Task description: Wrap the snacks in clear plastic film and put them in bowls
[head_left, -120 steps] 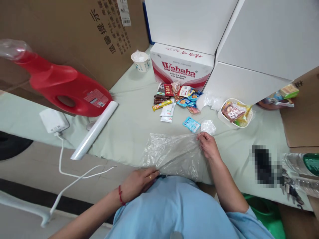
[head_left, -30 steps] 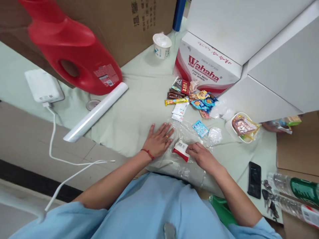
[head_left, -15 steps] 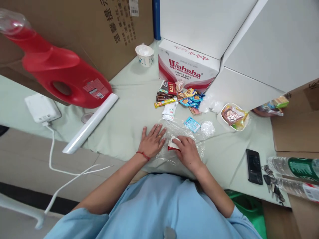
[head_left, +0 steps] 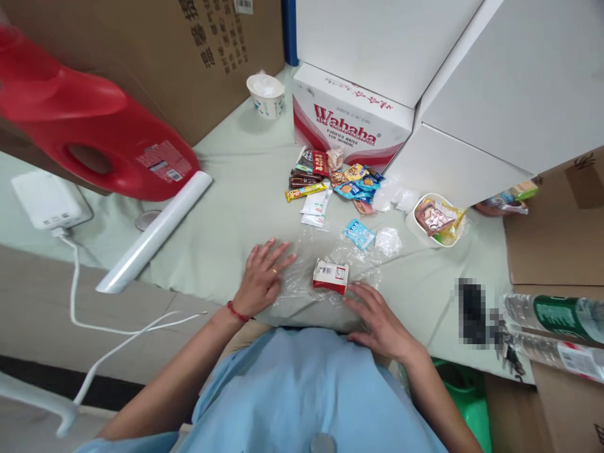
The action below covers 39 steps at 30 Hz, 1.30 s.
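A small white and red box [head_left: 331,275] lies on a spread sheet of clear plastic film [head_left: 302,277] in front of me. My left hand [head_left: 262,275] is at the film's left edge, fingers apart, holding nothing. Just right of the box is my right hand [head_left: 377,319], its fingers loosely spread and empty, with the fingertips close to the box's corner. Beyond the film lie a light-blue packet [head_left: 358,233] and a crumpled ball of clear plastic [head_left: 388,241]. White sachets [head_left: 316,204] rest farther back, beside a pile of wrapped snacks [head_left: 356,179].
A white Wahaba-style carton printed "Wahaha" [head_left: 349,126] stands behind the snacks. At left are a red jug [head_left: 117,138], a white roll [head_left: 155,233] and a white power bank [head_left: 51,200]. A tub of snacks [head_left: 435,220], a paper cup [head_left: 267,97] and plastic bottles [head_left: 561,314] surround the workspace.
My right hand has let go of the box and drawn back to the right, leaving it on the film. My left hand has lifted or slid leftward off the film's middle.
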Motion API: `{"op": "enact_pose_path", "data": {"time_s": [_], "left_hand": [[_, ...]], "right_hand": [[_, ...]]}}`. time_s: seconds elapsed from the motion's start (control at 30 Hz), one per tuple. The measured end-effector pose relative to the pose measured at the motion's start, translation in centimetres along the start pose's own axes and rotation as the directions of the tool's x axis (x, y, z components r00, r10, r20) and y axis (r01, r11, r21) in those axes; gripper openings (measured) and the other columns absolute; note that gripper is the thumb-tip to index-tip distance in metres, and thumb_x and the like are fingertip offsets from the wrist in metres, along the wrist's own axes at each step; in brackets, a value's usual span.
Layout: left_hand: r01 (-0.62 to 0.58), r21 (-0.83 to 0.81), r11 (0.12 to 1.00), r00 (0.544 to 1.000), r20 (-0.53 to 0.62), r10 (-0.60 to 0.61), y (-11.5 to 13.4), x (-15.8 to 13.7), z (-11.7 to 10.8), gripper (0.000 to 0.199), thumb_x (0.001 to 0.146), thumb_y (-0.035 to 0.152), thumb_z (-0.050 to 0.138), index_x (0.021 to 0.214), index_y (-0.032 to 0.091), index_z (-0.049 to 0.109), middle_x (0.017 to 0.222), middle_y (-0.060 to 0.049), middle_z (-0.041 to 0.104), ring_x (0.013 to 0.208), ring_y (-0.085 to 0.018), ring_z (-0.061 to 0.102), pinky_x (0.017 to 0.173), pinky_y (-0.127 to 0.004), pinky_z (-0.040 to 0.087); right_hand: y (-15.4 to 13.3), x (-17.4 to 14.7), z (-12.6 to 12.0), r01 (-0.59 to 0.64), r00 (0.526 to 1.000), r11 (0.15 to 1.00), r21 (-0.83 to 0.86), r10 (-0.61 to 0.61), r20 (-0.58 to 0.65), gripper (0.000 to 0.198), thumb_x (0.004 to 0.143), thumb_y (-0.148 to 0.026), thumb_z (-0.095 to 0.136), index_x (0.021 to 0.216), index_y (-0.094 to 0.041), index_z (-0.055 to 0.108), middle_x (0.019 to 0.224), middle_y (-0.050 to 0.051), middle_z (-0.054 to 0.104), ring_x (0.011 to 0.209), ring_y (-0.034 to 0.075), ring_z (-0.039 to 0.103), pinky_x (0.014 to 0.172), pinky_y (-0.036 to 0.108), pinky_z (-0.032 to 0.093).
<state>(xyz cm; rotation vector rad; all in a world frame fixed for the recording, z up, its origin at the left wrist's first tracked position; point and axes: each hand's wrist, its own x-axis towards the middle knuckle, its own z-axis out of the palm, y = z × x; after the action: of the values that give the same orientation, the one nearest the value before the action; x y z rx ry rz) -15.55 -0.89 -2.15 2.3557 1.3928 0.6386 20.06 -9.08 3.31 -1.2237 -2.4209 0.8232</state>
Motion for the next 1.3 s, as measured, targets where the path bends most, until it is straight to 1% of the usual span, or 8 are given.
{"op": "enact_pose_path", "data": {"time_s": [0.1,0.27,0.4,0.57,0.77,0.93,1.1,1.3], "left_hand": [[-0.111,-0.039,0.993,0.988,0.100,0.114,-0.4,-1.1,-1.0,0.067,0.078,0.014,0.046,0.140,0.033,0.063,0.157,0.001,0.055,0.161,-0.027,0.020,0.129,-0.059,0.006],[-0.139,-0.025,0.990,0.940,0.312,0.140,-1.2,-1.0,-1.6,0.087,0.062,0.014,0.052,0.147,0.031,0.058,0.169,-0.004,0.037,0.160,-0.036,0.019,0.126,-0.067,0.003],[-0.142,-0.014,0.990,0.931,0.339,0.139,-1.0,-0.6,-1.8,0.096,0.063,0.017,0.056,0.157,0.030,0.045,0.174,-0.008,0.023,0.161,-0.040,0.014,0.124,-0.071,0.005],[-0.167,-0.072,0.983,0.940,0.289,0.181,0.5,-0.9,-1.7,0.091,0.070,0.022,0.065,0.157,0.038,0.044,0.177,-0.003,0.007,0.161,-0.044,0.003,0.123,-0.072,0.008],[-0.097,-0.141,0.985,0.970,0.210,0.126,0.3,0.1,-0.8,0.022,0.092,0.041,0.062,0.101,0.036,0.081,0.154,0.000,0.058,0.160,-0.036,0.021,0.126,-0.068,0.004],[0.098,-0.201,0.975,0.993,0.091,-0.081,-0.8,2.0,-0.4,0.036,0.100,0.041,0.049,0.078,0.028,0.074,0.115,-0.002,0.079,0.146,-0.029,0.046,0.126,-0.064,0.014],[0.295,-0.101,0.950,0.949,-0.079,-0.304,-0.5,3.2,0.8,0.031,0.094,0.040,0.057,0.071,0.023,0.067,0.114,-0.007,0.074,0.143,-0.034,0.047,0.125,-0.064,0.020],[0.406,-0.109,0.907,0.862,-0.284,-0.420,0.1,3.2,0.6,0.020,0.090,0.036,0.058,0.099,0.021,0.069,0.131,-0.015,0.058,0.147,-0.036,0.037,0.120,-0.058,0.035]], "right_hand": [[0.3,-0.8,1.3,-0.058,0.990,0.998,-0.026,0.054,-0.128,0.033,0.100,-0.020,0.058,0.131,-0.026,0.067,0.142,0.013,0.061,0.144,0.032,0.045,0.111,0.057,0.050],[0.8,0.6,0.3,-0.073,0.956,0.989,0.126,0.105,-0.274,0.023,0.101,-0.020,0.053,0.114,-0.025,0.072,0.130,0.011,0.067,0.123,0.026,0.062,0.099,0.045,0.056],[1.4,2.3,-1.6,-0.186,0.933,0.937,0.296,0.263,-0.246,0.020,0.101,-0.027,0.056,0.111,-0.024,0.073,0.116,0.009,0.072,0.105,0.021,0.069,0.088,0.035,0.057],[2.7,3.4,-1.4,-0.400,0.836,0.775,0.490,0.527,-0.151,0.028,0.095,-0.045,0.062,0.102,-0.021,0.076,0.088,0.006,0.074,0.077,0.019,0.067,0.072,0.031,0.055],[2.5,3.7,-0.9,-0.465,0.745,0.565,0.682,0.666,-0.044,0.047,0.084,-0.064,0.070,0.098,-0.019,0.075,0.078,0.005,0.073,0.070,0.019,0.067,0.070,0.033,0.056],[2.6,3.8,-1.1,-0.500,0.684,0.466,0.730,0.729,0.004,0.050,0.078,-0.067,0.075,0.088,-0.018,0.071,0.075,0.005,0.071,0.065,0.018,0.064,0.065,0.032,0.055],[4.0,3.6,-2.2,-0.631,0.657,0.622,0.464,0.746,-0.106,0.047,0.086,-0.065,0.063,0.083,-0.019,0.070,0.068,0.004,0.068,0.060,0.019,0.059,0.060,0.032,0.048],[4.5,7.2,-5.3,-0.501,0.808,0.865,0.026,0.478,-0.344,0.035,0.098,-0.047,0.052,0.107,-0.021,0.074,0.106,0.012,0.073,0.094,0.026,0.066,0.085,0.040,0.054]]}}
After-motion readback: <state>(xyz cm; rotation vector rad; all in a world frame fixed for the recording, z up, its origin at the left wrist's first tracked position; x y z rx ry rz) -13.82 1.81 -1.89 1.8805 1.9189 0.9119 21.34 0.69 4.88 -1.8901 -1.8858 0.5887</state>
